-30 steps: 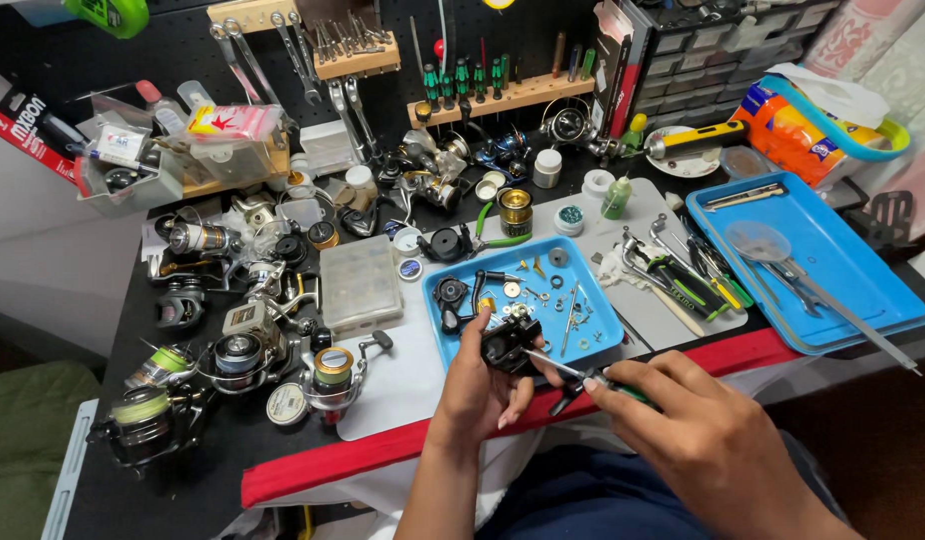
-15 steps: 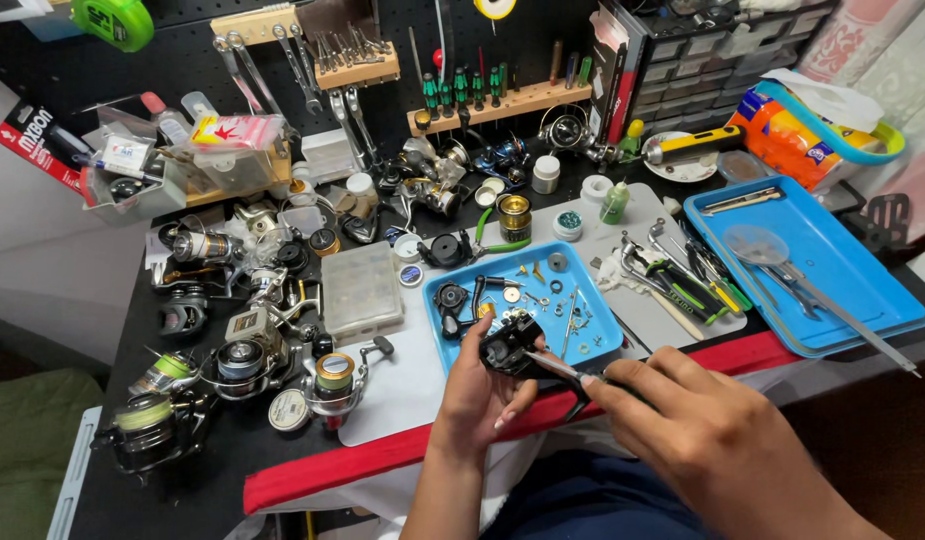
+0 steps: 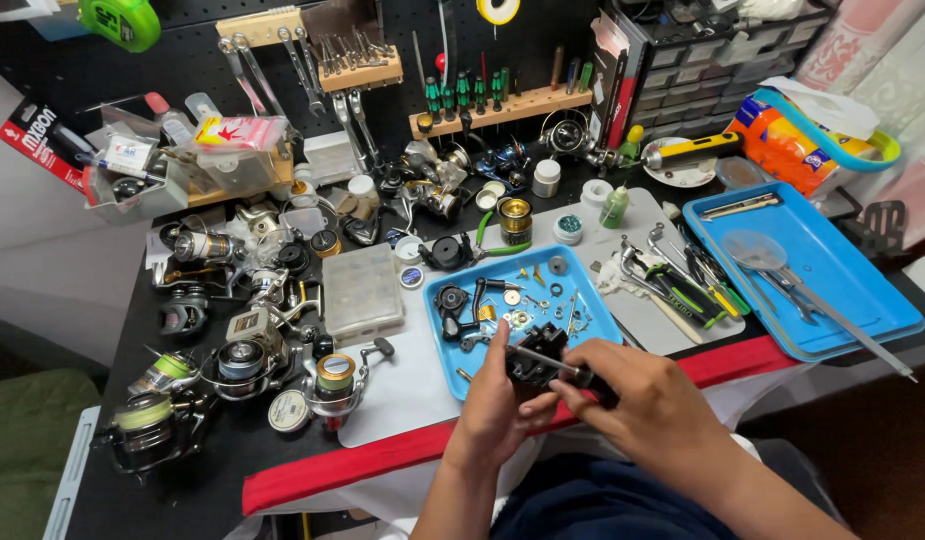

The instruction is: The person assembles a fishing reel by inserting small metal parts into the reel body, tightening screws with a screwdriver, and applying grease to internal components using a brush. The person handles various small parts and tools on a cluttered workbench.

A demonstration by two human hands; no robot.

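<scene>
Both hands work a black reel body over the near edge of a small blue tray.

The left hand (image 3: 498, 400) grips the black reel body (image 3: 533, 362) from its left side; the right hand (image 3: 648, 400) pinches a thin tool (image 3: 543, 361) against it. Loose small parts lie in the small blue tray (image 3: 603, 322) just beyond, spinning reels (image 3: 245, 355) crowd the left, and a larger blue tray (image 3: 833, 270) sits right.

right hand (image 3: 648, 400) moved left onto black reel body (image 3: 535, 362), screwdriver (image 3: 558, 366) now pressed against it
</scene>
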